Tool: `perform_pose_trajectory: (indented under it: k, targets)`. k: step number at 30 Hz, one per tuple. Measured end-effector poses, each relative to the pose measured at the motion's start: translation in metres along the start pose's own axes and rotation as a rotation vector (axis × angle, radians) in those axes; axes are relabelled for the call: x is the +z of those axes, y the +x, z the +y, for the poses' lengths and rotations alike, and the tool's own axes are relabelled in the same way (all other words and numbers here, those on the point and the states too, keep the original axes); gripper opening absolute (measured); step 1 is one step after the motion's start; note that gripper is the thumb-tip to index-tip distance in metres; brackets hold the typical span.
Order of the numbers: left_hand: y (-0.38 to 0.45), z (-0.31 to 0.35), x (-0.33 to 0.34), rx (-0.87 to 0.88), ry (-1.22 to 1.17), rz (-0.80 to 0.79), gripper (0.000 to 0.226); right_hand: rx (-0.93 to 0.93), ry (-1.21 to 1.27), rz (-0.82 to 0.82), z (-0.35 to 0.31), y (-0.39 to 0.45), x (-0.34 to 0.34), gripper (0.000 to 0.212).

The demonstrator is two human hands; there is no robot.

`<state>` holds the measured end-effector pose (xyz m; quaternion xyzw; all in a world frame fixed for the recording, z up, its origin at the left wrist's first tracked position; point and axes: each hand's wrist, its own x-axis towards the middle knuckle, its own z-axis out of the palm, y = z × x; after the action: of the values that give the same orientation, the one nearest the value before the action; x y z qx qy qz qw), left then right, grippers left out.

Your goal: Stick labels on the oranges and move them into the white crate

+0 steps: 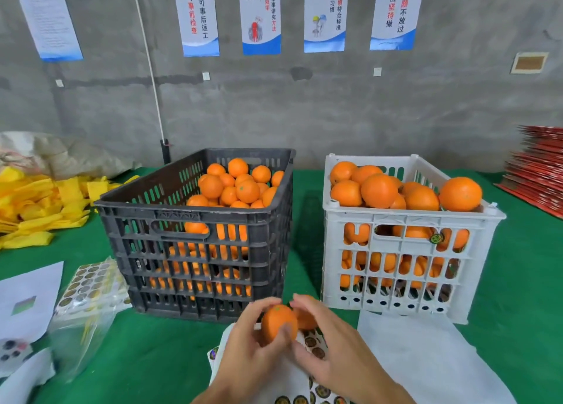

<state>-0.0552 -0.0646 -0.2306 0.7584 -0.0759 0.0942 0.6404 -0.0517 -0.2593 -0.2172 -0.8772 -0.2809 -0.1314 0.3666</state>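
An orange (278, 323) is held low in the middle of the view, above a sheet of round labels (316, 347) that lies on the green table (518, 281). The left hand (246, 342) grips this orange, with the thumb on its near side and the fingers curled around its far side. The right hand (332, 345) holds a second orange (304, 316), which sits just behind the first one and touches it; the fingers curve over this fruit and the thumb comes near the first orange. Whether a label is already on either fruit cannot be told.

Behind the hands stand two crates, side by side but apart. The black crate (198, 239) on the left is filled with oranges, heaped toward its far right corner. The white crate (408, 242) on the right is full to the rim, and one dark label (436, 238) shows through its front wall.

At the left lie another label sheet (91, 281) in clear plastic, white papers (29, 300) and a heap of yellow pieces (39, 202). A white cloth (426, 358) lies before the white crate.
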Motion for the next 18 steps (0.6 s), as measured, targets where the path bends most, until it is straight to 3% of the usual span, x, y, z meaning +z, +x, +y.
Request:
perform_pose_trajectory:
  k: [3, 10, 18]
  targets:
    - [0.003, -0.01, 0.003, -0.051, -0.037, 0.04, 0.038, 0.066, 0.054, -0.031, 0.017, -0.018, 0.0, 0.04]
    - [0.002, -0.016, 0.002, -0.045, -0.048, 0.065, 0.038, -0.034, 0.062, -0.367, 0.013, -0.017, 0.013, 0.059]
    - [-0.001, -0.018, -0.002, 0.018, 0.037, 0.021, 0.046, -0.015, 0.052, -0.354, 0.01, -0.02, 0.018, 0.05]
